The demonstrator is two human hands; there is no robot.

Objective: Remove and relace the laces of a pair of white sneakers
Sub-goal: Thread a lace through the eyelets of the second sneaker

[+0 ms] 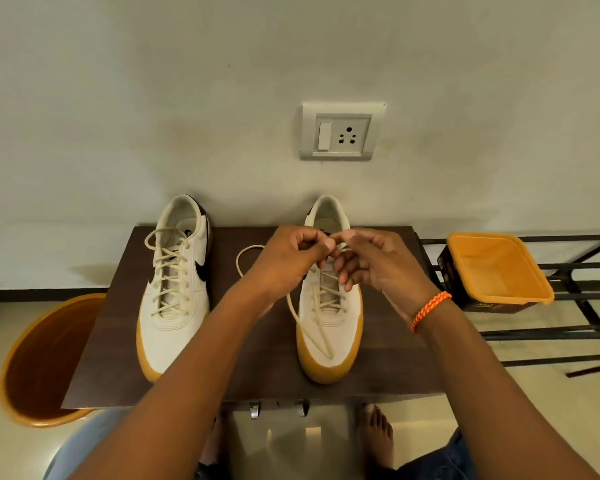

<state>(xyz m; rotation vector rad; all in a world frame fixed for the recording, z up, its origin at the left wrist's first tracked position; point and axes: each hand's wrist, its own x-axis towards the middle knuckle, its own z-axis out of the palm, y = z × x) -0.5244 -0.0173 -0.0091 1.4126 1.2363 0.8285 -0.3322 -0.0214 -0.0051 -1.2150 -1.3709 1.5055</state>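
Two white sneakers with gum soles stand on a dark wooden table [257, 372], toes toward me. The left sneaker [174, 292] is fully laced with a cream lace. The right sneaker [329, 327] has its cream lace [314, 332] partly loose: one strand trails over the toe and a loop lies on the table to its left. My left hand [291, 258] and my right hand [371, 261] meet above the right sneaker's upper eyelets, both pinching the lace there. An orange braided band is on my right wrist.
An orange bucket [45, 362] stands on the floor at the left. An orange-rimmed tub [496, 268] sits on a black metal rack [575, 334] at the right. A wall socket [340, 133] is above the table. My bare feet are below the table's front edge.
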